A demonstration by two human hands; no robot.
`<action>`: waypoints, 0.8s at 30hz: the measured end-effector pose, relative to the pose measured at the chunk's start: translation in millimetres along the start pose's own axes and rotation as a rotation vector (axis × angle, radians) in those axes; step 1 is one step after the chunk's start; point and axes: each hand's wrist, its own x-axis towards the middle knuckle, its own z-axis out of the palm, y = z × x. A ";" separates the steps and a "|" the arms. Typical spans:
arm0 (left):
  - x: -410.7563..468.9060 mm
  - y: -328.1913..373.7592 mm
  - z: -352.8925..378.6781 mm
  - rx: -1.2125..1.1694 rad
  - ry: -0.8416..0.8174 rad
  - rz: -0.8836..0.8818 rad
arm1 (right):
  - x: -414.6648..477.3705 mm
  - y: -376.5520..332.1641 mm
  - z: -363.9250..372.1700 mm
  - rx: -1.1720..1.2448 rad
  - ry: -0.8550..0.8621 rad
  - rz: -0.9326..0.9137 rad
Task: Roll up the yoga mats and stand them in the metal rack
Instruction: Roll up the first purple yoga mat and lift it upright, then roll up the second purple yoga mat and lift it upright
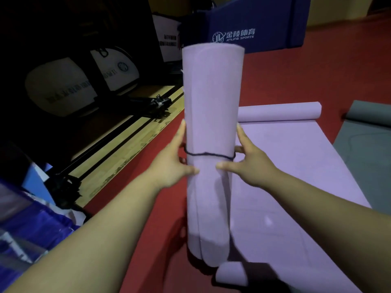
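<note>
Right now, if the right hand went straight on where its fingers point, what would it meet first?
Likely the floor mat's rolled end, beyond the right hand gripping the upright roll; depth is unclear.

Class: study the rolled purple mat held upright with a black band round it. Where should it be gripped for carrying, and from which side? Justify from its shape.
Probably best: grip the rolled purple mat at the black band, one hand from each side, as the left hand and right hand do. The band cinches it tightest there; below, the layers splay loose.
</note>
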 end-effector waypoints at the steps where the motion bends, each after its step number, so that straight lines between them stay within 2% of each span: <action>1: 2.2 -4.3 -8.7 -0.051 0.070 -0.051 | 9.0 -4.5 8.7 0.056 0.006 0.024; 3: 0.3 -12.2 -16.0 -0.026 0.207 -0.176 | 18.5 -3.7 24.8 0.138 -0.026 0.114; 5: -5.8 -24.7 -11.8 0.133 0.233 -0.233 | 16.2 7.9 32.4 0.058 -0.097 0.184; 7: -13.5 -36.0 0.3 0.229 0.138 -0.219 | 8.3 22.7 27.3 -0.119 -0.171 0.217; 10: -23.8 -41.8 34.4 0.326 -0.105 -0.161 | -9.0 46.8 6.5 -0.326 -0.294 0.291; 13: -33.3 -34.8 78.5 0.318 -0.328 -0.135 | -32.5 74.6 -15.0 -0.550 -0.483 0.365; 18: -37.5 -22.9 149.8 0.313 -0.510 -0.117 | -66.9 115.8 -50.3 -0.745 -0.739 0.483; 24: -57.9 -34.3 268.7 0.325 -0.624 -0.115 | -119.1 192.0 -85.4 -0.775 -0.881 0.527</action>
